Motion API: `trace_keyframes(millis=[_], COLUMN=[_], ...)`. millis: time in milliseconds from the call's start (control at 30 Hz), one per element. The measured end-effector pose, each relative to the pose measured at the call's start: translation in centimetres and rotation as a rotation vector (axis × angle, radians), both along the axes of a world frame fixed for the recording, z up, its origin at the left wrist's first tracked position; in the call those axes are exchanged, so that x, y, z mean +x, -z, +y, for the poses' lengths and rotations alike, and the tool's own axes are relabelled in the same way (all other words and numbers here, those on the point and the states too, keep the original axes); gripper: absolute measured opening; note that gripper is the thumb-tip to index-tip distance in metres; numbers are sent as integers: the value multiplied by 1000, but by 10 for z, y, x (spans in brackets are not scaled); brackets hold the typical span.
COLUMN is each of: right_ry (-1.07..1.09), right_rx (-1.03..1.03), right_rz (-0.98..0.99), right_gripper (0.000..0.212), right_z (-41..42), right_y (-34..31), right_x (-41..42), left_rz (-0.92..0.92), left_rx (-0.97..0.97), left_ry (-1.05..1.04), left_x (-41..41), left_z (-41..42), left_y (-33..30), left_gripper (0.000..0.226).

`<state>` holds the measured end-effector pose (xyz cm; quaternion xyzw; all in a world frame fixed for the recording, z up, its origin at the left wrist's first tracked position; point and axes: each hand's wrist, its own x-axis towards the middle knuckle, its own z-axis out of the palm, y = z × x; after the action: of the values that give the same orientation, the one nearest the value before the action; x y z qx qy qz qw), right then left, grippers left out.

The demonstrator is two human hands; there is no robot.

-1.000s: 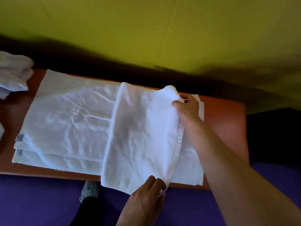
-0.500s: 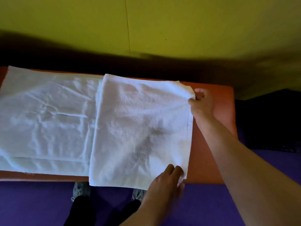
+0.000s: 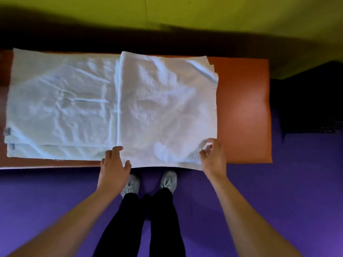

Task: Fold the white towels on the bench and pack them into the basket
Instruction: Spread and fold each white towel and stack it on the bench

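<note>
Head view: we had our left hand point(image 3: 113, 164) and right hand point(image 3: 213, 156) pinching the folded towel's point(image 3: 167, 108) near corners at the bench's point(image 3: 243, 108) front edge; it looked soft, light, floppy, best taken by its corners.

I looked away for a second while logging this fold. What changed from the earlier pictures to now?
The right hand left the folded towel's far right corner and came to its near right corner, which it now pinches. The left hand slid from the near right corner to the near left one. The towel, lifted a second ago, now lies flat. The stack beneath and the bench stayed put.
</note>
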<state>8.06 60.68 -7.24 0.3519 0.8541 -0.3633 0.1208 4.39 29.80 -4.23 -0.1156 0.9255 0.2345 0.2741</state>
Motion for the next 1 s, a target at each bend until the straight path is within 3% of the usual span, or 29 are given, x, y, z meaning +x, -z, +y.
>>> trace_keyframes(millis=[133,200,267,367,500,600,767,833,1000], right_ry=[76,284,574,841,1108,1199,1283,1271,1283], right_rx=[166,116,-108,-468,-915,-1069,-1154,-1168,-1046], right_rz=[39,-25,-139,-166,-67,-29,73,65,172], right_gripper=[33,27,37,48,36,28,27,27,24], right_z=[-17,-20,-23,-29,-34,-41,-43,-43,-27], right_y=[4,4,6,12,13,11,-1,-5,-11], right_x=[50,57,61,62,56,56,56,54,47], left_rz=[-114,-129,-151,-182,-175,-203,-222,-253,-100], left_rx=[135,140,184,220,375,597,694,737,555], left_ry=[-261,-396,-518,-495,-517,-649,-834,-883,-701], left_x=[-1,-6,-9,-12,-13,-7,-4,-6,-8], left_z=[-13,-11,-11,-12,-6,-1,-7,-8,-10], left_y=[23,27,27,22,2,-19,-34,-39,-43], left_gripper=[48,45,41,19,15,12,31,25,17])
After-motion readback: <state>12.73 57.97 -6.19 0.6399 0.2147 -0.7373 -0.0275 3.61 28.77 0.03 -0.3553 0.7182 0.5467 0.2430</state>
